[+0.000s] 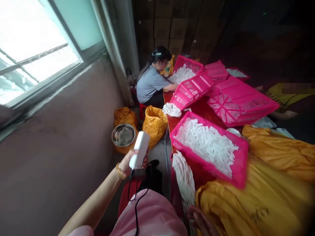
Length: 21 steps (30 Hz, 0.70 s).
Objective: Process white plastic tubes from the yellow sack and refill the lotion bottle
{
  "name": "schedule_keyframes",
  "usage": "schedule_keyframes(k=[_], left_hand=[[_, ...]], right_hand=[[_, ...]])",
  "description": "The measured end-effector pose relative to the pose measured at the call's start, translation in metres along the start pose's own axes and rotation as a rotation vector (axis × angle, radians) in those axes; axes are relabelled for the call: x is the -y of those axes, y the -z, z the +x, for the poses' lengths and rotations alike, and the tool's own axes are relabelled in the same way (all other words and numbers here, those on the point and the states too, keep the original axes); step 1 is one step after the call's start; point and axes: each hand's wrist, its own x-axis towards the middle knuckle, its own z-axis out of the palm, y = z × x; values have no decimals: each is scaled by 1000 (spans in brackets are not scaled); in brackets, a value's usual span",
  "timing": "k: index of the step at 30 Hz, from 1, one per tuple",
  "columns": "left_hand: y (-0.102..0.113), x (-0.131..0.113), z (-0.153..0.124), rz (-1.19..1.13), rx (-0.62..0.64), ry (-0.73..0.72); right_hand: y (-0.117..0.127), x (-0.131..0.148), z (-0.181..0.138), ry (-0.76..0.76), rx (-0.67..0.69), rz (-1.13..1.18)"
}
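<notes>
Corded handheld device (139,150): upright, closed inside left hand (128,164), above the floor.
Right hand (200,221): spread open, beside yellow sacking (228,209).
Pink crate (242,164): ahead, heaped with white pieces (206,144).

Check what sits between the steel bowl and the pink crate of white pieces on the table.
In the head view, a yellow plastic sack stands on the floor between the steel bowl and the pink crate.

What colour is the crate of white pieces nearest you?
Bright pink plastic crate, clearest in the head view.
</notes>
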Motion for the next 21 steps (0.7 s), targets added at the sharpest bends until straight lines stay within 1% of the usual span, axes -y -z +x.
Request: schedule_keyframes(k=[2,3,4,5,6,8,9,10,11,13,15,17,19,21], left_hand=[[14,-44,52,507,-176,-150],[20,-66,74,741,-242,-231],[24,-85,94,932,-279,-302],[26,-103,111,1074,-284,-353],[28,-118,126,1166,-273,-389],[31,-138,152,1246,-224,-412],[31,-145,164,1251,-199,-404],[32,-150,175,1234,-184,-392],[33,-154,184,1198,-168,-375],[36,-163,197,1076,-106,-302],[39,-174,201,866,-27,-176],[42,-184,197,601,13,-37],[42,-189,187,381,-10,55],[39,-187,177,289,-33,110]], right_hand=[[-41,60,57,41,-22,14],[-63,93,82,85,-13,27],[-87,126,105,140,9,45],[-110,159,125,196,69,67],[-133,190,143,224,164,96],[-174,245,173,212,382,258],[-190,267,186,195,471,344],[-203,284,198,178,520,415],[-213,297,208,167,525,460],[-224,311,225,142,451,489],[-225,315,236,105,366,495],[-220,315,238,79,337,526],[-212,316,233,85,322,547],[-206,318,224,102,315,531]])
